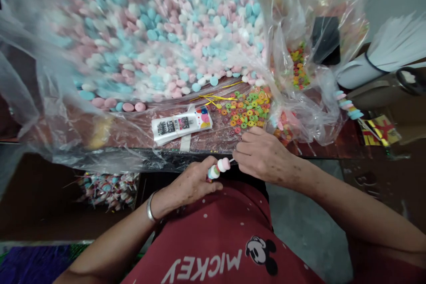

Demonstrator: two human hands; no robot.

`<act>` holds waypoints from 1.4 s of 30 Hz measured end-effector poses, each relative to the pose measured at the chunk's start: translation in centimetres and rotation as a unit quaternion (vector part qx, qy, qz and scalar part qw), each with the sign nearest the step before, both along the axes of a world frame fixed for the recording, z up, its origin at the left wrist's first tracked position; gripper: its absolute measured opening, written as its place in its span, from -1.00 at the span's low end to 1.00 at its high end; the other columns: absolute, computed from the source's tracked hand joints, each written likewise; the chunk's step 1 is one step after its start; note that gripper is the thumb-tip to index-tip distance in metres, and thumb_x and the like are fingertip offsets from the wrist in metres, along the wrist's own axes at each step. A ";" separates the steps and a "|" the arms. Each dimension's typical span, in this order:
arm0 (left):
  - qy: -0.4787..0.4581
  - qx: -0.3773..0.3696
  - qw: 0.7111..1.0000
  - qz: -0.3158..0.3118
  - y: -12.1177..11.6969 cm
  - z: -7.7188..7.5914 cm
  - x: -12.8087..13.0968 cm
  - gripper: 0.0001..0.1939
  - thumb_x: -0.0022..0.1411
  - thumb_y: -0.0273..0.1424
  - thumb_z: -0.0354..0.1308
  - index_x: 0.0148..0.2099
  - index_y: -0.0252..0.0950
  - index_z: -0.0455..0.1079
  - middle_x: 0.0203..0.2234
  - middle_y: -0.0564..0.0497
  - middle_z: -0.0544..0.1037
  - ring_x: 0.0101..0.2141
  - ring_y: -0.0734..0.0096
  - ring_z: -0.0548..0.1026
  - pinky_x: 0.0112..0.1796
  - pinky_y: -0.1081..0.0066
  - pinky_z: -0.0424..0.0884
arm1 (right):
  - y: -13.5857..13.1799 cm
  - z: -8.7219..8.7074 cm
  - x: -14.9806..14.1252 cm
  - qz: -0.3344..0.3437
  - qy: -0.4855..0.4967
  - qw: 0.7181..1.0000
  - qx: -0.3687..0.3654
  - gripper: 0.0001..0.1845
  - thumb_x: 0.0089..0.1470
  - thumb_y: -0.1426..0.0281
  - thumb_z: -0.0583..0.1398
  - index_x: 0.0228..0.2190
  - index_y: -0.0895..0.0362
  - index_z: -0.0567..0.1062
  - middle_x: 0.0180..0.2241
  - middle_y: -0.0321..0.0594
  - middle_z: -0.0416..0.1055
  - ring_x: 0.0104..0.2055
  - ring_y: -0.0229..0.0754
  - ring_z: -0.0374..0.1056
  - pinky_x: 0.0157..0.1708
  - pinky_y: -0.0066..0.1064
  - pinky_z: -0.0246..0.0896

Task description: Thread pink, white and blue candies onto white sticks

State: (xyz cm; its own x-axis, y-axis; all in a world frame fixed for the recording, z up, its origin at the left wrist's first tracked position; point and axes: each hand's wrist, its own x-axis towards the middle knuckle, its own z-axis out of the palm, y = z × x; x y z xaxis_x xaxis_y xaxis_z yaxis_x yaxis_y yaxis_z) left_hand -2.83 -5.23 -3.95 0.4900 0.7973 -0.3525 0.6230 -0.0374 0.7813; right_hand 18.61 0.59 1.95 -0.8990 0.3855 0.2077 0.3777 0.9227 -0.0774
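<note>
In front of my shirt, my left hand (196, 179) is closed around a candy skewer (219, 167), a stack of pink, white, green and blue sweets. A thin white stick comes out of its right end. The fingers of my right hand (261, 153) are curled closed by that stick end and seem to pinch it; the fingertips are partly hidden. Beyond my right hand lie small ring candies (251, 108) in green, yellow, orange and red. To their left is a rubber-banded stack of printed bags (182, 125). Yellow twist ties (216, 99) lie just behind the stack.
A large clear plastic bag (20, 75) spills pink, white and blue candies (166, 31) across the table. White sticks (399, 44) stand in a container at right, near another candy skewer (349, 105). Below left, a cardboard box (43, 199) holds many finished-looking skewers (108, 191).
</note>
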 end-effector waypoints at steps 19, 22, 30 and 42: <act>-0.316 -0.215 0.921 0.077 0.5 0.6 1.0 -0.47 0.06 -0.28 0.30 0.02 -0.28 0.19 -0.19 -0.03 0.44 -0.24 0.38 0.37 -0.22 0.39 0.28 | 3.2 0.2 0.3 -0.084 -0.074 0.940 -0.321 -0.72 0.02 0.38 0.06 -0.62 0.16 0.45 -0.61 -0.29 0.36 -0.50 -0.30 0.17 -0.41 -0.44 -0.07; -0.264 -0.269 0.925 0.055 -0.1 0.6 -0.8 -0.61 0.07 -0.29 0.28 -0.10 -0.30 0.27 -0.28 0.03 0.42 -0.30 0.43 0.33 -0.27 0.42 0.25 | 3.4 -0.2 0.9 -0.081 -0.059 0.938 -0.331 -0.72 0.02 0.40 0.06 -0.63 0.16 0.44 -0.61 -0.30 0.36 -0.51 -0.32 0.17 -0.41 -0.44 -0.07; -0.275 -0.331 0.897 0.101 -1.3 -0.8 -2.2 -0.61 -0.09 -0.33 0.37 -0.22 -0.33 0.33 -0.44 0.14 0.32 -0.41 0.53 0.24 -0.36 0.51 0.20 | 3.9 -0.5 1.0 -0.019 0.013 0.971 -0.238 -0.66 0.13 0.44 0.04 -0.64 0.16 0.38 -0.63 -0.35 0.29 -0.51 -0.33 0.09 -0.38 -0.41 -0.09; -0.278 -0.374 0.881 0.080 -0.3 -1.2 -3.3 -0.57 -0.12 -0.33 0.42 -0.20 -0.35 0.39 -0.42 0.13 0.41 -0.40 0.51 0.32 -0.34 0.50 0.27 | 3.6 0.2 0.5 0.031 0.019 0.995 -0.098 -0.62 0.20 0.42 0.04 -0.63 0.15 0.38 -0.62 -0.33 0.28 -0.48 -0.28 0.05 -0.36 -0.36 -0.13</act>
State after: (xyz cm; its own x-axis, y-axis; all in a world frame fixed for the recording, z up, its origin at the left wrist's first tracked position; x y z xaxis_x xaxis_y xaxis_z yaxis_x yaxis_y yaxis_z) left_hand -6.13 -5.57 -5.15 0.6546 0.5192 -0.5494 0.0864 0.6706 0.7368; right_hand 19.10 4.17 2.15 -0.9155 0.3651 0.1691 0.3129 0.9103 -0.2711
